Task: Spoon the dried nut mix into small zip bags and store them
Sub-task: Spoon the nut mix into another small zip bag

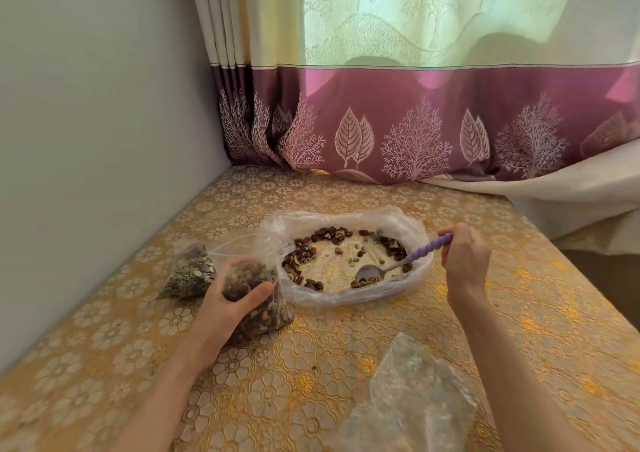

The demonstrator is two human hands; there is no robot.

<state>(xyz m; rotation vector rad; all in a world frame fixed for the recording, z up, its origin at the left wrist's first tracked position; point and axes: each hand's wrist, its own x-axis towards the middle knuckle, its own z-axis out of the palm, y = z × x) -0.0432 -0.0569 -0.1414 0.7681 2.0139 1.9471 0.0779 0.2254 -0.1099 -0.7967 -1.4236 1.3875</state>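
Observation:
A wide clear plastic bag (412, 229) lies spread open on the table, with dried nut mix (329, 235) ringed round its inside. My right hand (465, 255) grips the purple handle of a spoon (391, 268), whose metal bowl rests low in that bag beside some nuts. My left hand (227, 304) holds a small zip bag (265, 313) filled with nut mix, standing just left of the big bag. A second filled zip bag (188, 275) lies further left.
The table (304, 382) wears a gold floral cloth. Empty clear bags (408, 399) lie at the near right. A grey wall (97, 139) bounds the left side, and a purple and cream curtain (415, 122) hangs along the back edge.

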